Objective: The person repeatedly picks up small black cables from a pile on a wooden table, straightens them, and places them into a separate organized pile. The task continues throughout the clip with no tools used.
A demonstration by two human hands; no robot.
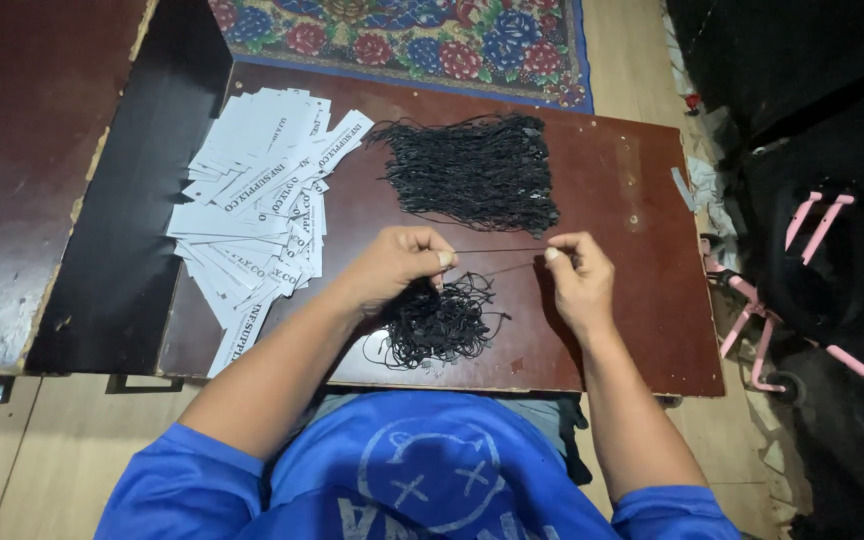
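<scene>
Over the middle of the low brown desk, from the head camera, my two hands have a single thin black string drawn out between them: my left hand is clenched with thumb and forefinger nipping one end, my right hand pinches the other, the rest of its fingers curled in. Held level like this the string reads taut and clear of everything else, which looks like the reason for lifting it off the wood. Right under my left wrist sits a small tangled heap of black strings, close at hand, touching the desk near its front edge. Farther back lies the big bundle of black strings, laid mostly in one direction, well apart from the tangle so the two don't mix. Off to the left, a fanned pile of white paper tags spills over the desk's edge. Beyond the desk there's a flowered rug; pink metal tubing stands at the right.
</scene>
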